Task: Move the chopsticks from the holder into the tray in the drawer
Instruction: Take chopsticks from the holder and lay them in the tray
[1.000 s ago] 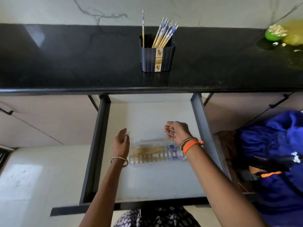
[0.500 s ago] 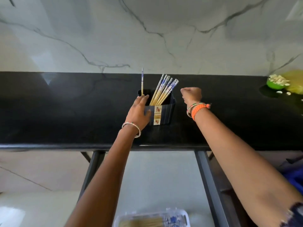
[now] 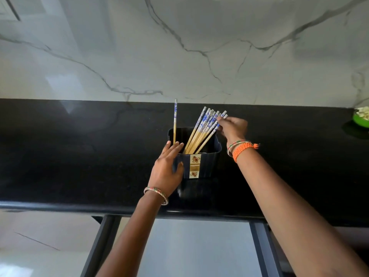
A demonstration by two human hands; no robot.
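Note:
A dark ribbed holder (image 3: 207, 162) with a gold label stands on the black counter (image 3: 79, 156). In it, a bundle of chopsticks (image 3: 201, 130) with blue-and-white tops leans right, and a single chopstick (image 3: 175, 120) stands upright at the left corner. My left hand (image 3: 166, 170) grips the holder's left side, thumb on the front and fingers at the rim. At the top ends of the rightmost chopsticks in the bundle, the fingers of my right hand (image 3: 232, 126) pinch them. The open drawer (image 3: 199, 248) shows below the counter edge; its tray is out of view.
A green bowl (image 3: 361, 117) sits at the counter's far right edge. A white marble wall (image 3: 179, 47) rises behind the counter. Dark drawer rails (image 3: 263, 250) run down both sides of the drawer's pale floor.
Both hands left the tray in the drawer and rose to the counter. My left hand took the holder; my right hand went from a fist beside it to the chopstick tops.

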